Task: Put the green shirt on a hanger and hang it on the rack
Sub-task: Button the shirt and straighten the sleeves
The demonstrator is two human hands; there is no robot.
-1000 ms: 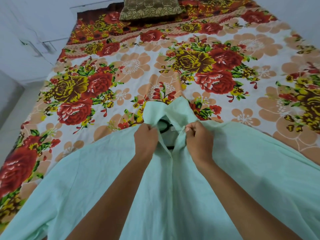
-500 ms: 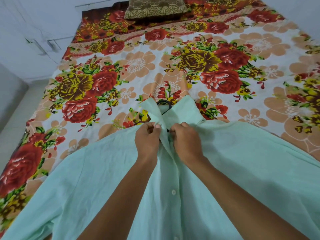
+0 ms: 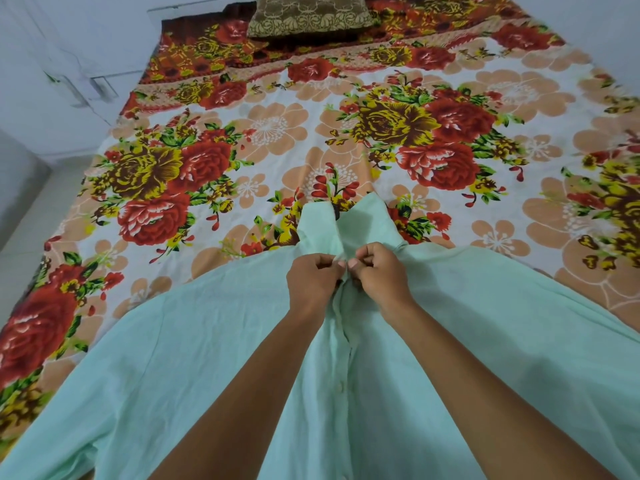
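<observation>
On the near half of the bed [image 3: 519, 98], the green shirt [image 3: 207, 358] is spread out front side up, collar [image 3: 332, 223] pointing toward the far end and sleeves running off toward the near corners. Both hands are right up at the neck opening, just below the collar, almost touching each other. The left hand [image 3: 313, 282] has its fingers curled, pinching the left edge of the shirt front, and the right hand [image 3: 379, 275] is pinching the right edge the same way, so both are gripping fabric. A button [image 3: 341, 386] shows further down the front strip. Only a tiny dark bit peeks out of the collar gap, can't really tell what it is. A brown patterned pillow [image 3: 311, 15] sits at the far edge of the bed, on the flowery bedsheet [image 3: 270, 133].
</observation>
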